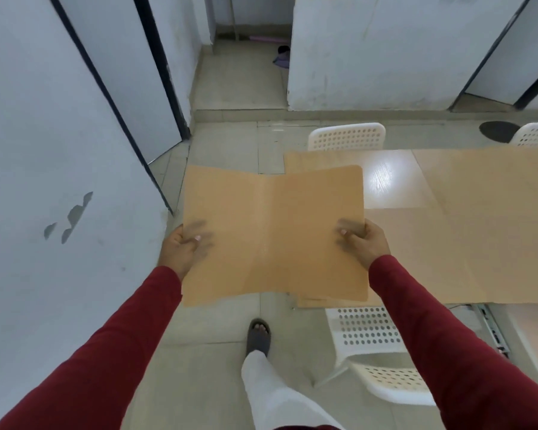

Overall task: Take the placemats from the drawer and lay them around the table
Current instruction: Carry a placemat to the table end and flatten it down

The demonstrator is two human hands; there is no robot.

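The left hand (185, 243) pinches the left edge of a tan placemat (274, 234), and the right hand (362, 240) pinches the right edge. The mat hangs in the air just past the end of the table (392, 178), and it bends along a fold down the middle. Other mats (485, 225) already lie on the table. To do this well, carry it flat to a bare spot by a white chair (347, 136), then press the fold down.
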